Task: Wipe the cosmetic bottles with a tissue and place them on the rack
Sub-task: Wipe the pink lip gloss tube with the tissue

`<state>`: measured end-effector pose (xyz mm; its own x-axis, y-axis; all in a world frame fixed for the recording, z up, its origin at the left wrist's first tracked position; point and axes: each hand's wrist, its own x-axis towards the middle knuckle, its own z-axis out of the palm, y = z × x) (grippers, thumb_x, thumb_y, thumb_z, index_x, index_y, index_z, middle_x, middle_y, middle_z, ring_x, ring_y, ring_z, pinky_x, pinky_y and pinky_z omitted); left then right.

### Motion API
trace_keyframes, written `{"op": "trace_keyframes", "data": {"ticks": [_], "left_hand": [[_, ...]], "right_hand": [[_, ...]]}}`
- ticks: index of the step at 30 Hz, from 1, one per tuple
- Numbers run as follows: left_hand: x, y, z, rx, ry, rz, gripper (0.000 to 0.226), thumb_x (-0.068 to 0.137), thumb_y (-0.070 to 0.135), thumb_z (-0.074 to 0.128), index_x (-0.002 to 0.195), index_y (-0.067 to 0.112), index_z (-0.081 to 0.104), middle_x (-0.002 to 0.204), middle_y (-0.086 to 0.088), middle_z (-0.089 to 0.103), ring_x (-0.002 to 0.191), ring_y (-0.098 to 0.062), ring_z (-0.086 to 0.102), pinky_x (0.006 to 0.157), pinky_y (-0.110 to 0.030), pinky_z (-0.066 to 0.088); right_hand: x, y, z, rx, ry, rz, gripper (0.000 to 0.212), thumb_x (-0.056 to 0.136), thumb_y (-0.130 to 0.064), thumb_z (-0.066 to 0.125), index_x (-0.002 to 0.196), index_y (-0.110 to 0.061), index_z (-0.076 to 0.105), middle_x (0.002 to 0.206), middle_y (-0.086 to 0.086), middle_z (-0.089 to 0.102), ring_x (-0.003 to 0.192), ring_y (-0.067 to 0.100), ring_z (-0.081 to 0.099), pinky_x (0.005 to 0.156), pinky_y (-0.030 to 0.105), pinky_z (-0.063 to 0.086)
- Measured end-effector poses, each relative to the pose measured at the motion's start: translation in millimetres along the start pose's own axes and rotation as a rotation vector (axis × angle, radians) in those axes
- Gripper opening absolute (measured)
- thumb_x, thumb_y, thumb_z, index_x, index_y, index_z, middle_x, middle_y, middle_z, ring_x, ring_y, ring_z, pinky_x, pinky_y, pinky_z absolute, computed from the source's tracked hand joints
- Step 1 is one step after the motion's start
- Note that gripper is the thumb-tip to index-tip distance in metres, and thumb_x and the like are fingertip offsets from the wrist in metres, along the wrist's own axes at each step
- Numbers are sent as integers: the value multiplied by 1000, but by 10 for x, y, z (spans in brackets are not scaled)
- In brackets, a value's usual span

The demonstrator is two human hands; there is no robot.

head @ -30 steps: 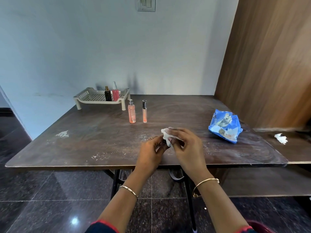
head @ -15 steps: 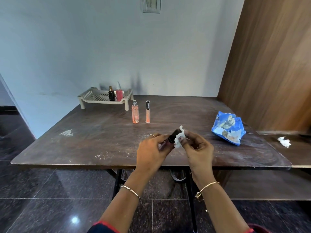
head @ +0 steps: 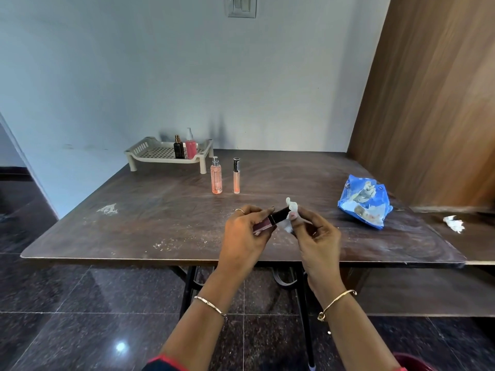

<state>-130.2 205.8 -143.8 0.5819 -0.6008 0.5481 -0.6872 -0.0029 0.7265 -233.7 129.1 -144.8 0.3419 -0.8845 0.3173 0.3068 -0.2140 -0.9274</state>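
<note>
Left hand [head: 245,236] grips the bottle [head: 272,218], cap pointing at the right hand's [head: 318,236] pinched tissue [head: 292,207]. The rack [head: 139,150] lies beyond, nearer the left hand.

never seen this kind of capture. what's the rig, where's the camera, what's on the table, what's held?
There is no machine here: a person works with two bare hands, and the one wide-angle camera sits on their head, looking forward and down. That is why the arms enter from the bottom edge. The left hand holds a small mauve bottle with a black cap tilted sideways; the right hand pinches a white tissue against the cap end. On the dark brown table stand a tall pink spray bottle and a slim peach tube with a black cap. At the far left a beige perforated plastic rack holds a dark bottle with a gold top and a pink bottle with a pale top. A blue plastic packet lies to the right.
</note>
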Motion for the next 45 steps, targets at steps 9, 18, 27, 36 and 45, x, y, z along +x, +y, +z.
{"op": "trace_keyframes", "data": {"ticks": [9,18,27,36,45], "left_hand": [[12,138,-79,-265,-57,-108,50,69,5,81,114,21,65,90,7,64,82,1,62,78,-9,49],[-75,11,-153,-704,-65,-227,34,62,9,78,96,11,72,101,-3,74,96,-15,68,89,-27,53],[-85,22,-65,-613,104,-200,28,64,-1,80,85,17,73,92,1,75,92,-15,70,87,-30,55],[-99,-18,-46,-639,154,-238,24,67,-2,78,86,9,72,89,-3,75,87,-16,71,80,-24,55],[-74,-81,-77,-562,134,-229,28,65,-8,78,82,13,71,81,10,74,83,-5,70,77,-14,52]], "right_hand": [[71,-90,-37,161,7,-32,13,83,-1,65,94,-6,63,83,0,66,69,-1,59,69,14,48],[156,-159,-187,324,-56,2,20,79,-8,66,98,-13,65,91,-4,71,82,5,63,74,16,50],[180,-74,-159,-714,93,-717,26,79,6,67,100,-8,71,95,4,61,83,15,60,72,26,51],[-186,67,80,-1037,-303,-854,48,73,7,68,118,-7,61,111,6,58,91,24,62,69,33,55],[131,101,-54,-997,-17,-646,37,76,9,67,111,-5,66,92,9,59,76,26,59,58,39,55]]}}
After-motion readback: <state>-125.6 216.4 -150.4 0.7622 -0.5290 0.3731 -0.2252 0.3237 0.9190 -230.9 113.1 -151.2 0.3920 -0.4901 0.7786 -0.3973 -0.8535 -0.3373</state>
